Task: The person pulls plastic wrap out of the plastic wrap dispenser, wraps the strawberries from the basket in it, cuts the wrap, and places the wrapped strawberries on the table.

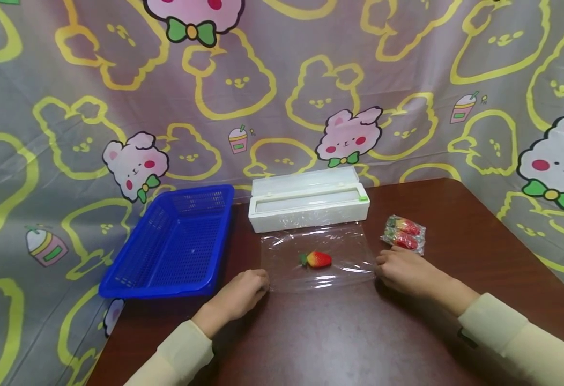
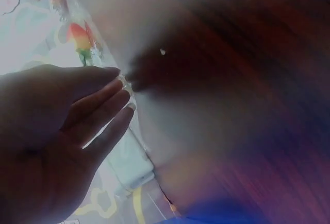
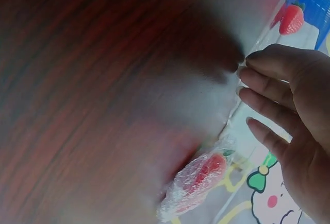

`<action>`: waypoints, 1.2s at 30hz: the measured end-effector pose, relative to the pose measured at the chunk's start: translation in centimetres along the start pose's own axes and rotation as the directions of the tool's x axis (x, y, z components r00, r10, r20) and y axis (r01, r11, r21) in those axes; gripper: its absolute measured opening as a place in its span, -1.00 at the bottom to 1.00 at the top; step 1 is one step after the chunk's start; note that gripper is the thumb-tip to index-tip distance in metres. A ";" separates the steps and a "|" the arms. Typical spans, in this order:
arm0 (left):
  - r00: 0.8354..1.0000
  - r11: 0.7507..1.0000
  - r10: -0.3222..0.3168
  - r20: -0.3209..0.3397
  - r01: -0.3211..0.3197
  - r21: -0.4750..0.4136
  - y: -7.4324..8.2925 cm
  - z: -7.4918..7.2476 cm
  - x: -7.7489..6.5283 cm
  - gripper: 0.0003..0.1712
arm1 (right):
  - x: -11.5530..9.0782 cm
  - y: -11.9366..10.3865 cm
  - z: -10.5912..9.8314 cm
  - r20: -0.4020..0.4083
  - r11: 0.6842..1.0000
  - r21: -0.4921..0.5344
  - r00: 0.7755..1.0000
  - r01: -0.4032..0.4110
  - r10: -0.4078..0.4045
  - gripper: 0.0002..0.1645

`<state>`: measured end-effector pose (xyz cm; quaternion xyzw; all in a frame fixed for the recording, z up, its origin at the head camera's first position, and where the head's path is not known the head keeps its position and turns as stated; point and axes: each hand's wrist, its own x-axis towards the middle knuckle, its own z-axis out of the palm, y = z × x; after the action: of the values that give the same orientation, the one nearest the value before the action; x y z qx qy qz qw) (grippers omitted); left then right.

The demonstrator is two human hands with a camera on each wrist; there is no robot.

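A sheet of clear cling film [image 1: 282, 273] stretches toward me from a long white cling film box [image 1: 306, 217]. On the film lies a single red strawberry [image 1: 319, 259], its green leaves pointing left. My left hand [image 1: 244, 292] pinches the film's near left corner between thumb and fingertips. At the near right corner, my right hand [image 1: 402, 271] pinches the film the same way; the right wrist view shows its thumb [image 3: 270, 56] meeting the index finger at the film's edge. Just beyond the right hand sits a film-wrapped pack of two strawberries [image 1: 404, 235].
A blue plastic basket [image 1: 158, 291] stands at the left side of the brown wooden table [image 1: 330, 338]. The box's white lid [image 1: 306, 181] is raised at the back. Behind the table hangs a patterned curtain [image 1: 282, 80], which also runs along both sides.
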<state>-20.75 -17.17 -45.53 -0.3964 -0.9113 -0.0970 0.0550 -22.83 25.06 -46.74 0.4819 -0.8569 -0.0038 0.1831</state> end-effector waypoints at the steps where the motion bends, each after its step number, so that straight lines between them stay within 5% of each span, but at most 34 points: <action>1: 1.000 1.000 -0.003 -0.008 0.003 -0.029 -0.2 0.0 0.0 -0.84 | 0.0 0.0 0.0 -0.001 1.000 0.015 1.000 -0.012 0.012 -0.83; 8: 0.998 0.991 -0.031 -0.045 0.025 -0.130 -0.9 0.0 0.0 -0.87 | -0.1 0.3 0.0 0.034 0.961 0.232 0.989 -0.147 0.143 -0.77; 13: 0.996 0.989 -0.024 -0.089 0.011 -0.145 -1.2 0.1 0.2 -0.85 | -0.1 0.4 -0.3 0.080 0.933 0.286 0.976 -0.217 0.202 -0.71; 27: 0.977 0.986 -0.110 -0.181 0.084 -0.144 -1.2 -0.4 0.3 -0.92 | 0.5 1.0 -1.5 0.214 0.894 0.247 0.921 -0.373 0.325 -0.82; 36: 0.950 0.976 -0.201 -0.239 0.174 -0.129 -1.4 -1.3 1.4 -0.89 | 2.0 2.5 -2.0 0.168 0.880 0.321 0.936 -0.350 0.310 -0.82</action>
<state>-22.70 -17.40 -44.20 -0.2950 -0.9241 -0.1994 0.1390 -25.21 25.11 -43.81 0.3524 -0.9225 0.1513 0.0451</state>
